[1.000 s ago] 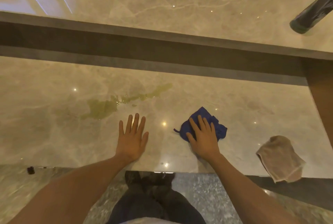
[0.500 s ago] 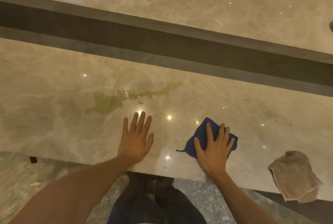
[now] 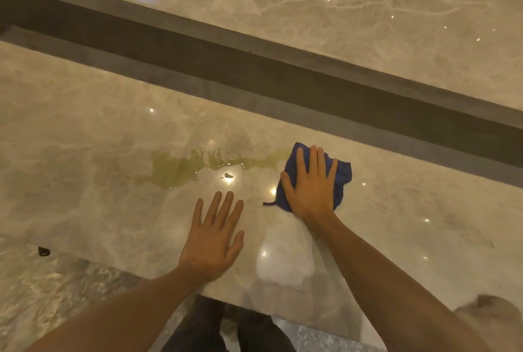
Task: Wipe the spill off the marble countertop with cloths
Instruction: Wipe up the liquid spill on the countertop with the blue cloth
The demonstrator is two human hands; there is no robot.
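A yellowish-green spill (image 3: 181, 166) spreads across the beige marble countertop (image 3: 85, 196), thinning into a narrow trail toward the right. A crumpled blue cloth (image 3: 343, 175) lies at the trail's right end. My right hand (image 3: 310, 184) presses flat on the cloth with straight fingers. My left hand (image 3: 213, 234) rests flat on the bare marble, just below the spill, fingers spread and holding nothing. A beige cloth (image 3: 492, 315) lies blurred at the counter's near right edge.
A dark recessed ledge (image 3: 283, 77) runs diagonally behind the counter, with a raised marble surface (image 3: 339, 12) beyond it. The counter's front edge is near my body, with grey stone floor (image 3: 42, 295) below. A small dark speck (image 3: 228, 175) sits by the spill.
My right hand has slid the blue cloth forward and up to the right end of the spill. My left hand stays flat on the marble. The view has tilted.
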